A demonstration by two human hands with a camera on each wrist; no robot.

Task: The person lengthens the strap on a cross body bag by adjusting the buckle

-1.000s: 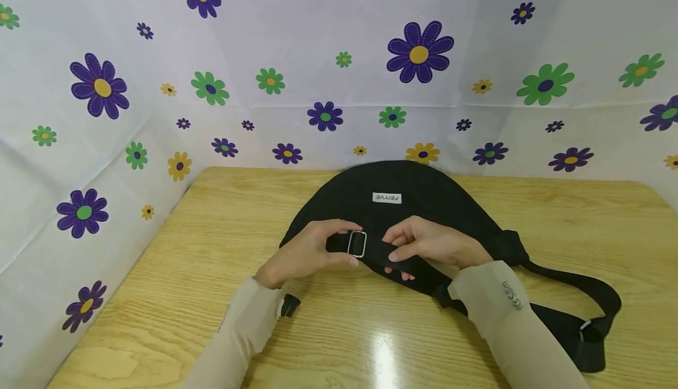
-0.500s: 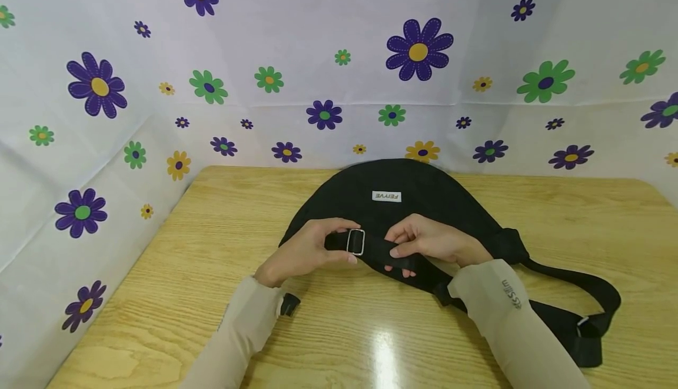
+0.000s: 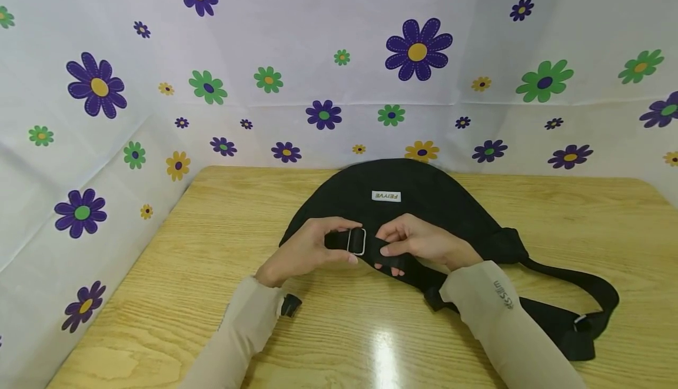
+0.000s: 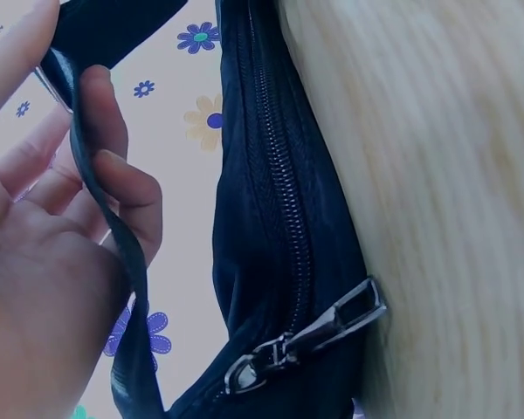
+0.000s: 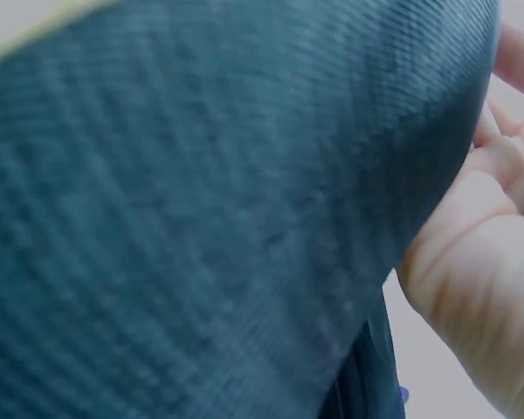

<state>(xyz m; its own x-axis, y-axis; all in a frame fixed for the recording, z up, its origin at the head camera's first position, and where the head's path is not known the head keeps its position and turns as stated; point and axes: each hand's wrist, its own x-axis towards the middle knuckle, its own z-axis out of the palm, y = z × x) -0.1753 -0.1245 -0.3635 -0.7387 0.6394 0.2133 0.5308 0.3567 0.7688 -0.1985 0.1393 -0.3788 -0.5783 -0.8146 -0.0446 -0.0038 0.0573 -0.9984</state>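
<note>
My left hand: clamped on the black strap at its metal slider, with my forefinger at the slider's upper edge and my thumb at the lower one.
My right hand: clamped on the same strap, just beside the slider; I have my thumb on top and fingertips showing below.
Bag: black, half-round, lying on the bench beyond my hands, curved edge away from me.
Label: white, sewn on the bag, its lettering upside down to me.
Strap's far loop: on the bench past my right sleeve, bent round.
Zip: along the bag, a metal pull hanging from its slide, seen from my left wrist.
Small black piece: beside my left sleeve; I cannot tell what it is.
Backdrop: white cloth with purple, green and yellow flowers.
</note>
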